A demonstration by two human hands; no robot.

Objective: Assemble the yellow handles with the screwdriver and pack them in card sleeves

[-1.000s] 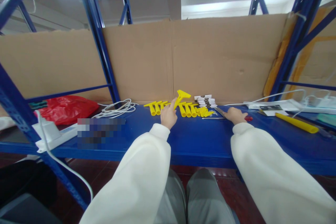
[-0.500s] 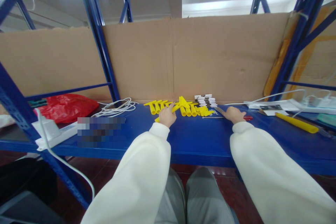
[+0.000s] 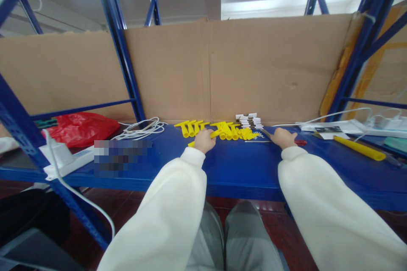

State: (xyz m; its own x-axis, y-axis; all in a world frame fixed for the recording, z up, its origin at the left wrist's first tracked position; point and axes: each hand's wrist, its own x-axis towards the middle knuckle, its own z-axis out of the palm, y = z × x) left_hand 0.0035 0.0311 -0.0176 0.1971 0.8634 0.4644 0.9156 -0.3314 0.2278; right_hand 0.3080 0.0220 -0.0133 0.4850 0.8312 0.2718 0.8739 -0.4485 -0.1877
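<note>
My left hand (image 3: pixel 205 140) is closed around a yellow T-shaped plastic piece with a tubular handle (image 3: pixel 216 133). Beside it on the blue shelf, several similar yellow pieces (image 3: pixel 191 129) lie in a row to the left, and more yellow pieces (image 3: pixel 229 134) lie to the right. Small flat yellow parts (image 3: pixel 248 134) are heaped between the hands. My right hand (image 3: pixel 284 138) is closed on a thin grey metal tool (image 3: pixel 266 134) whose kind I cannot make out. Under that hand lies a screwdriver with a red handle (image 3: pixel 300 142), its shaft pointing left.
Stacked small white-and-black pieces (image 3: pixel 250 122) stand behind the yellow parts. A long yellow tool (image 3: pixel 359 148) lies at right. To the left are a red plastic bag (image 3: pixel 84 128), coiled white cable (image 3: pixel 144 129) and a power strip (image 3: pixel 71 162). Cardboard (image 3: pixel 168 76) backs the shelf (image 3: pixel 246 169).
The yellow piece in my left hand has dropped from a raised tilt to a lower position, and that hand has shifted slightly right. My right hand has hardly moved.
</note>
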